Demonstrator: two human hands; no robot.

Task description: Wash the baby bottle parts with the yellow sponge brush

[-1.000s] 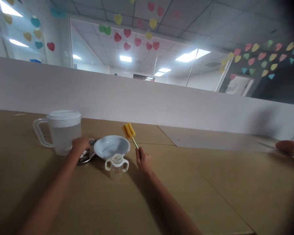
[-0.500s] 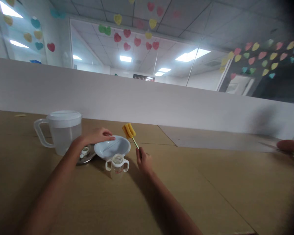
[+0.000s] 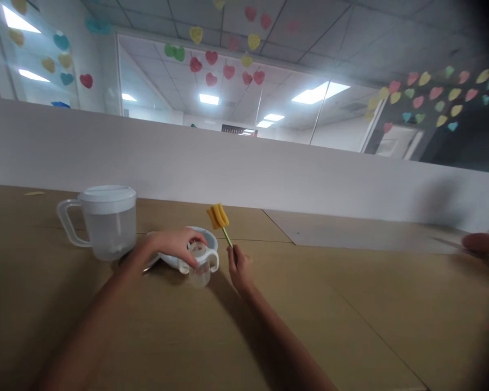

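My left hand (image 3: 179,244) is closed round the upper part of a clear baby bottle (image 3: 199,274) with two white side handles. The bottle tilts a little in front of a white bowl (image 3: 209,237), which the hand partly covers. In my right hand (image 3: 239,267) is the green stick of a sponge bottle brush (image 3: 218,217). Its yellow sponge head points up and away, right of the bowl and apart from the bottle. Under my left wrist, a metal plate (image 3: 150,264) shows only at its edge.
A lidded clear pitcher (image 3: 110,225) holding liquid stands left of the bowl on the wooden table (image 3: 350,326). A grey panel (image 3: 350,231) lies at the back right. Another person's hand (image 3: 483,243) is at the far right edge. A white wall (image 3: 228,168) rises behind the table.
My left hand has come down from above the bowl onto the bottle and gripped it. The bottle now tilts and sits slightly further right. My right hand and the brush have hardly moved.
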